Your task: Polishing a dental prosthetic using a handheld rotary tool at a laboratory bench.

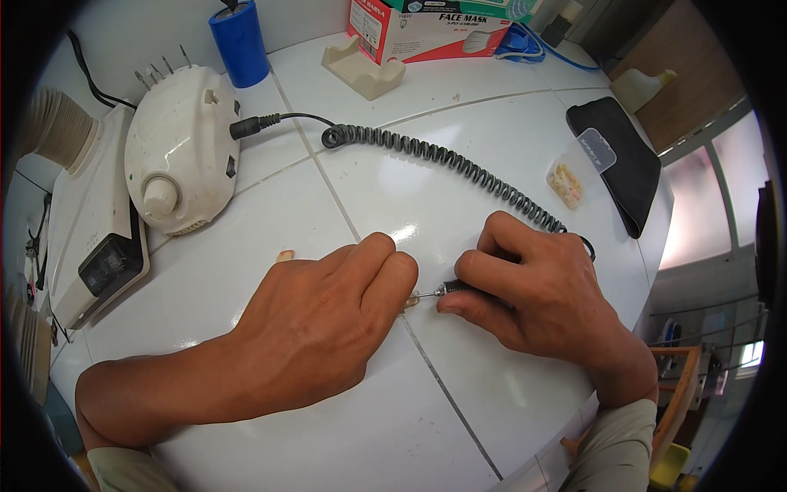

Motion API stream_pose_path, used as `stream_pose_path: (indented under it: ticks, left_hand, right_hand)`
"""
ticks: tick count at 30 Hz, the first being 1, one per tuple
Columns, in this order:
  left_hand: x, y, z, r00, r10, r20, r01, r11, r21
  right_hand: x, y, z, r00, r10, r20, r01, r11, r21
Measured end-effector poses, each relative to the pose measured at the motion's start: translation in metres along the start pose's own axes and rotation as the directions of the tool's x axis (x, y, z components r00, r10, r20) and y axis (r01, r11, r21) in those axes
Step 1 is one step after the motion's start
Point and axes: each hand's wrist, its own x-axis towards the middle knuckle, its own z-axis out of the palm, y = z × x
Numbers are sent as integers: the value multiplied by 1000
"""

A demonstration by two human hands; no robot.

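Handpiece (454, 286) in right fingers (489, 271), well inside table edge (645, 266)

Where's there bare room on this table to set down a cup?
Bare tabletop lies between the white control box, coiled cord and left hand, and nearer you, between left forearm and right sleeve. Crowded: left, around the white machine; right, by the clear container and black pouch.

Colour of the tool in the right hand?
The tool is black where visible, with a silvery tip; best in head view.
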Motion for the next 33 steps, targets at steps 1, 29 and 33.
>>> stream_pose_path:
  ticks: [1,29,33]
  left_hand:
    - [0,0,0,1000,3,-3,-3,1000,-8]
    - [0,0,1,1000,10,5,-10,1000,12]
    - [1,-1,1,999,31,-27,-31,999,16]
  right_hand:
    - [0,1,0,1000,-15,-3,15,1000,14]
    - [0,-1,2,999,-21,-32,22,1000,8]
    - [1,-5,-1,999,43,8,-43,999,4]
